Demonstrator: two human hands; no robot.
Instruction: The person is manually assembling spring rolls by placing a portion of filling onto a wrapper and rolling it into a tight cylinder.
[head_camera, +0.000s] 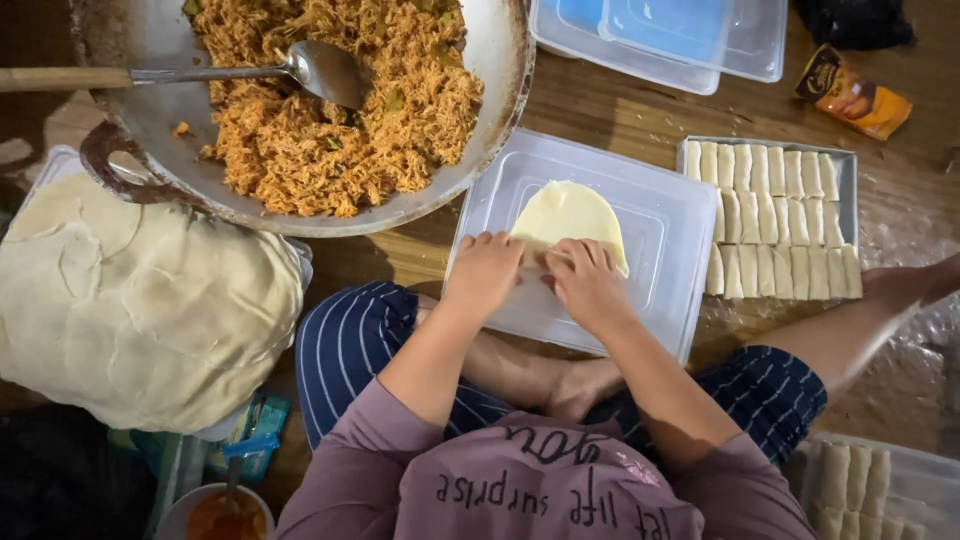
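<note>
Hidden or cut off: the pan (480, 150) runs out of the top edge; its rim handle (105, 165) shows only in part. The filling (330, 110), orange and shredded, covers most of the pan floor. The spoon (325, 70) lies bowl-down on it, its wooden grip leaving at the left edge. Clear lids (660, 40) at the top are cropped. A small orange packet (852, 98) lies at top right; its print is too small to make out. The second tray (905, 480) at bottom right is half out of view. A small bowl (225, 515) of red sauce is cut by the bottom edge. What I am rolling is covered by my own fingers.

Item: wrapper (570, 215), pale, round-topped, lying on an upturned clear lid (660, 260) on the wooden floor (620, 120), between the pan and the tray (848, 180) of finished rolls (775, 220).

Left hand (485, 270): palm down, fingers curled together and pressed on the wrapper's near edge.

Right hand (585, 280): palm down, just beside the left, fingers together, pinching the same folded edge.

Forearms: both reach forward from my lap, converging over the lid; I sit cross-legged.

Stack of wrappers (140, 300): left, beside my knee.
</note>
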